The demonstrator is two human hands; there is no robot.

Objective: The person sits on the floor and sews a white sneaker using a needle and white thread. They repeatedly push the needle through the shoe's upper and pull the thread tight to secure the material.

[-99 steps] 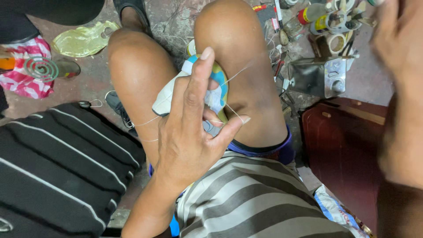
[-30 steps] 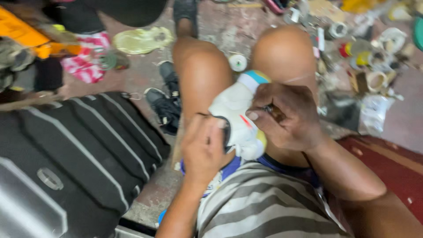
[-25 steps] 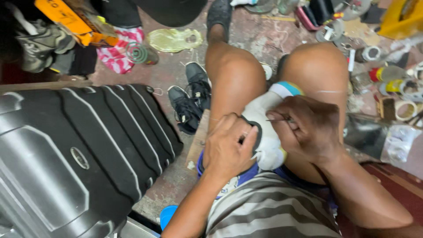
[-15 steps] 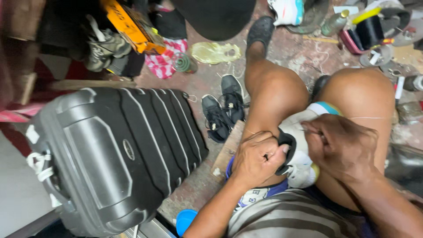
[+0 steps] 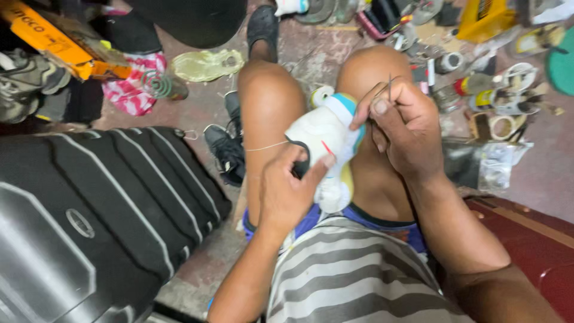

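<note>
A worn, stained concrete floor (image 5: 209, 113) is seen throughout. At the near left a black ribbed hard-shell suitcase (image 5: 89, 215) is laid flat. A dark red case (image 5: 532, 239) is set at the near right. Tape rolls and small tins (image 5: 496, 101) are scattered at the far right.

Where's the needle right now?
In the head view, the needle is pinched upright in the right hand, above the right knee, just right of the white shoe held by the left hand.
</note>
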